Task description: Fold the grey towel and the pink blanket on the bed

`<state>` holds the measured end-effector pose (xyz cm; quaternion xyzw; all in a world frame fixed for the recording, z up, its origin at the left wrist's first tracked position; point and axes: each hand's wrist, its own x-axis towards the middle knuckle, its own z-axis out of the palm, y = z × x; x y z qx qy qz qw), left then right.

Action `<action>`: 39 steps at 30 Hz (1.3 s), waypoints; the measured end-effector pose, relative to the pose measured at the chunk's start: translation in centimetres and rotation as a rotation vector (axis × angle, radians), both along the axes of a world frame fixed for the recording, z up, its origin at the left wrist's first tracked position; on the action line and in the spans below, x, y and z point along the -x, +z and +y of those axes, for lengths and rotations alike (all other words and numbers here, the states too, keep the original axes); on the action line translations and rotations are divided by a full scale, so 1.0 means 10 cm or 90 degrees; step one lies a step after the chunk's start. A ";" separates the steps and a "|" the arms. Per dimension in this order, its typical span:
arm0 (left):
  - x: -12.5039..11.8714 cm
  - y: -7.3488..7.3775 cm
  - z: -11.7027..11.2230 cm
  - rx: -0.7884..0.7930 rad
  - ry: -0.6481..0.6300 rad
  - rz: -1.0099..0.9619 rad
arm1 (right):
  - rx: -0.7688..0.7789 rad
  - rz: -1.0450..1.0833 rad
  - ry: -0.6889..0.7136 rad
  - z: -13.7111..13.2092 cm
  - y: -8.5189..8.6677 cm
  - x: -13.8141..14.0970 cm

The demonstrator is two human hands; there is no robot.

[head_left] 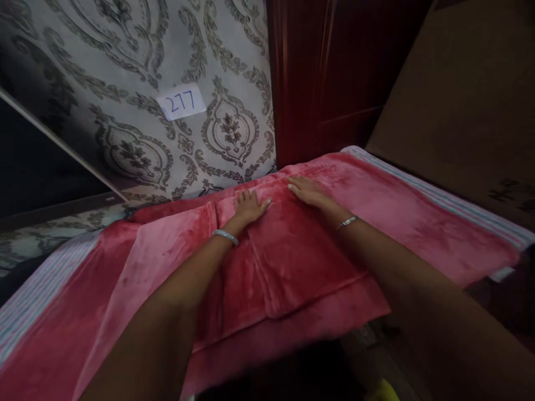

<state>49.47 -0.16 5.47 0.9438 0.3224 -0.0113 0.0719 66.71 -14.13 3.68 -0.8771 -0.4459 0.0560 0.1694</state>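
A plush red and pink blanket (309, 262) lies spread over a bed, with a folded, layered part in the middle. My left hand (249, 208) rests flat on that layered part near the wall side, fingers spread. To its right, my right hand (307, 190) also lies palm down on the plush cloth, fingers stretched out. Neither hand grips anything. A bracelet (225, 236) circles my left wrist, and a thin bangle (348, 221) is on the right one.
Patterned wallpaper (184, 61) with a paper label (181, 102) reading 277 rises behind the bed. A dark red wooden panel (330, 72) and a large brown board or carton (463, 100) stand at the right. Striped sheet (45, 289) shows at both ends.
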 end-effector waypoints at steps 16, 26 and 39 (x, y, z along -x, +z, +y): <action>0.68 -0.41 -0.96 -0.126 -0.266 -0.011 | -0.029 -0.178 0.025 -1.08 -0.58 0.86; 1.02 -0.20 -0.83 -0.064 -0.275 0.098 | 0.016 -0.143 0.033 -1.09 -0.46 0.84; 1.46 -0.40 -1.17 0.028 -0.311 0.040 | 0.014 -0.131 0.010 -1.24 -0.52 1.66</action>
